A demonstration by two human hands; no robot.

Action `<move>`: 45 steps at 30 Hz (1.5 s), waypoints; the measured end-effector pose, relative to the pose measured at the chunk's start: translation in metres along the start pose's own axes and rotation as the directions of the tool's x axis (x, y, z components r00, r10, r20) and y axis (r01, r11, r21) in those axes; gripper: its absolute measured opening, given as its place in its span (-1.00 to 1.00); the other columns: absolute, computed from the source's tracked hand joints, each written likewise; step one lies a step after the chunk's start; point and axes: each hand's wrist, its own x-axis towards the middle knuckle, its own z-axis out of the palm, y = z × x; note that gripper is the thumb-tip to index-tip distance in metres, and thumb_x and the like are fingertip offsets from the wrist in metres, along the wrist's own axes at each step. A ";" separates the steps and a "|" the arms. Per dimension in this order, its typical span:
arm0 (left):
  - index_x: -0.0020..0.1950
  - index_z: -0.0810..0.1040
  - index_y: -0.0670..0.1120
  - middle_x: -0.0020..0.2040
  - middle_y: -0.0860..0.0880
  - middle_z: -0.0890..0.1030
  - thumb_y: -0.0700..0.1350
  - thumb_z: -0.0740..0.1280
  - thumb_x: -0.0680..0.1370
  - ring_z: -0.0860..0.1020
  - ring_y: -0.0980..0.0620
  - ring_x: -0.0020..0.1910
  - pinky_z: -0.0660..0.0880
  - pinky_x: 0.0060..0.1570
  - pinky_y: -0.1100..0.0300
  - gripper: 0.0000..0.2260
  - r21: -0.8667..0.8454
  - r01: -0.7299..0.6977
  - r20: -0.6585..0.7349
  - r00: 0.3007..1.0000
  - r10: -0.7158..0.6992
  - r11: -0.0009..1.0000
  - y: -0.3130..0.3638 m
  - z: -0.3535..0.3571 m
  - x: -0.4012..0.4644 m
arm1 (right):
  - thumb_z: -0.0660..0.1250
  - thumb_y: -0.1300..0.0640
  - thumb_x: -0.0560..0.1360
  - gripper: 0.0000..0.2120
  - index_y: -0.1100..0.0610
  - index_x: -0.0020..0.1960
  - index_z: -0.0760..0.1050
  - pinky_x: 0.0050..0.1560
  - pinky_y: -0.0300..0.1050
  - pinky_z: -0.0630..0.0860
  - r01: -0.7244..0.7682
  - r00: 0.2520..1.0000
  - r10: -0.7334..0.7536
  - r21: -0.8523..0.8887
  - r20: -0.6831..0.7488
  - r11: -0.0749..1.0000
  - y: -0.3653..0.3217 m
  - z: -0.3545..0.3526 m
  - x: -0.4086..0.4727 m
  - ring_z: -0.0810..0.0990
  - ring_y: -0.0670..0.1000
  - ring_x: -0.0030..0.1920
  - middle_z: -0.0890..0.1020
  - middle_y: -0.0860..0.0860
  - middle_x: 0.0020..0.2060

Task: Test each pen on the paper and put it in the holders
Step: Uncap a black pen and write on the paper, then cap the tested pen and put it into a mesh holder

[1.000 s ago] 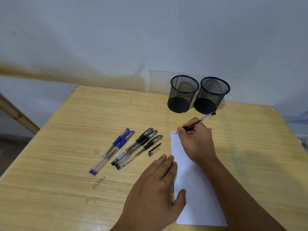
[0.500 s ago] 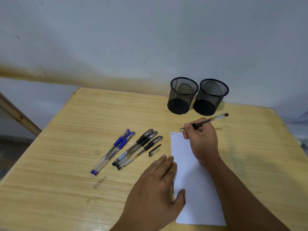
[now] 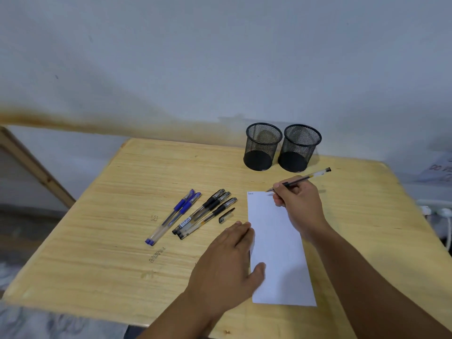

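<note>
My right hand (image 3: 299, 204) grips an uncapped black pen (image 3: 310, 176), tip pointing left just above the top edge of the white paper (image 3: 278, 241). A small scribble marks the paper's top left corner. My left hand (image 3: 227, 265) lies flat, fingers pressing the paper's left edge. Two blue pens (image 3: 175, 215) and three black pens (image 3: 204, 214) lie side by side left of the paper, with a loose black cap (image 3: 226, 216) beside them. Two black mesh holders, one on the left (image 3: 263, 146) and one on the right (image 3: 299, 148), stand at the table's back.
The wooden table (image 3: 122, 192) ends against a pale wall behind the holders. A wooden beam (image 3: 31, 165) slants at the far left. White cables (image 3: 437, 214) hang off the right edge.
My right hand has lifted the pen tip off the paper's corner and shifted right, the pen now lying flatter. The left hand stays on the paper.
</note>
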 end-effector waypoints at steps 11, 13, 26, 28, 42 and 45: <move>0.24 0.60 0.01 0.09 0.09 0.58 0.00 0.33 0.53 0.45 0.05 0.14 0.43 0.09 0.19 -0.71 -0.083 0.128 -0.217 0.966 -0.143 0.988 -0.014 -0.019 0.018 | 0.39 0.19 0.52 -0.96 0.16 -0.10 0.58 -0.05 0.06 0.63 0.006 0.998 -0.012 0.084 0.064 0.996 -0.006 -0.011 -0.059 0.70 0.05 -0.22 0.71 0.09 -0.26; 0.03 0.62 0.05 -0.03 0.08 0.56 -0.06 0.27 0.51 0.45 -0.01 0.03 0.43 0.04 0.15 -0.83 -0.002 0.206 -0.234 0.951 -0.201 0.978 -0.025 -0.021 0.028 | 0.40 0.19 0.52 -0.95 0.18 -0.08 0.58 -0.05 0.06 0.63 -0.002 0.997 -0.005 0.096 0.078 0.995 -0.009 -0.011 -0.065 0.70 0.06 -0.22 0.71 0.09 -0.25; -0.06 0.66 0.05 -0.14 0.08 0.61 -0.15 0.40 0.51 0.49 -0.05 -0.12 0.50 -0.07 -0.01 -0.89 0.216 0.180 -0.281 0.953 -0.115 0.960 -0.046 -0.023 0.036 | 0.40 0.21 0.52 -0.97 0.17 -0.08 0.58 -0.12 -0.09 0.63 -0.012 0.995 0.000 0.121 0.100 0.993 -0.010 -0.017 -0.084 0.71 0.06 -0.18 0.72 0.06 -0.25; 0.00 0.65 0.06 -0.07 0.10 0.62 -0.14 0.39 0.54 0.51 -0.03 -0.04 0.49 -0.04 0.04 -0.88 0.118 0.176 -0.303 0.944 -0.133 0.977 -0.038 -0.025 0.031 | 0.40 0.22 0.52 -0.98 0.17 -0.07 0.57 -0.12 -0.10 0.63 0.000 0.995 -0.014 0.138 0.099 0.990 -0.012 -0.017 -0.084 0.71 0.05 -0.19 0.72 0.06 -0.24; 0.09 0.65 0.06 -0.06 0.18 0.67 -0.08 0.31 0.61 0.52 0.06 -0.03 0.43 -0.06 0.17 -0.86 -0.176 0.093 -0.291 0.946 -0.142 0.980 -0.005 -0.037 0.024 | 0.48 0.28 0.44 -0.91 0.15 -0.12 0.59 -0.15 -0.13 0.57 0.079 0.985 -0.100 0.147 0.138 0.986 -0.025 -0.007 -0.084 0.66 -0.02 -0.28 0.71 0.04 -0.26; 0.11 0.66 0.06 -0.03 0.19 0.66 -0.08 0.32 0.61 0.50 0.09 -0.02 0.36 -0.06 0.30 -0.86 -0.188 0.086 -0.303 0.943 -0.141 0.978 -0.004 -0.037 0.022 | 0.51 0.22 0.42 -0.91 0.09 -0.14 0.63 -0.10 -0.07 0.60 0.076 0.987 -0.090 0.104 0.135 0.992 -0.022 -0.007 -0.085 0.68 0.04 -0.21 0.72 0.02 -0.24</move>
